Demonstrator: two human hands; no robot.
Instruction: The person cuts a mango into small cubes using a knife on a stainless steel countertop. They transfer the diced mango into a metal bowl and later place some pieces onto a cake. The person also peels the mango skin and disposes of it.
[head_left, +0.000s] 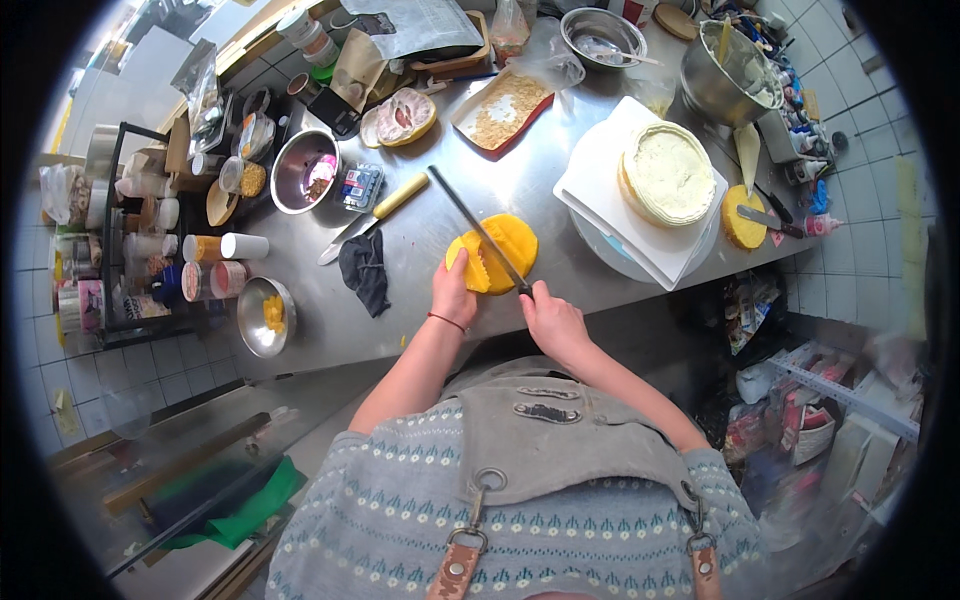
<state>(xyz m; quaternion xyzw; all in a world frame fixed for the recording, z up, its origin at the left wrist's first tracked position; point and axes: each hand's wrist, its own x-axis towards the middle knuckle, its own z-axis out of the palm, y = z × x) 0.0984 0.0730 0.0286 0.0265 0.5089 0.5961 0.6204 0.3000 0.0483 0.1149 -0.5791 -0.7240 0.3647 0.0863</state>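
Observation:
A round yellow sponge cake layer (511, 238) lies on the steel worktop in front of me. My left hand (454, 294) grips its left side, thumb on top, where a ragged-edged yellow piece (466, 261) lies against it. In my right hand (556, 319) is the dark handle of a long serrated-type cake knife (474, 222). Its blade runs diagonally over the cake, tip pointing away to the upper left. I cannot tell how deep the blade sits. To the right, a cake covered in pale cream (670, 174) rests on a white square board (592, 196).
Left of my hands lie a dark cloth (363, 271), a wooden-handled spatula (382, 207) and a metal bowl with yellow pieces (264, 330). A crumb tray (496, 112) stands behind. At right are another yellow cake round (739, 223), a piping bag (747, 154) and a mixing bowl (709, 82).

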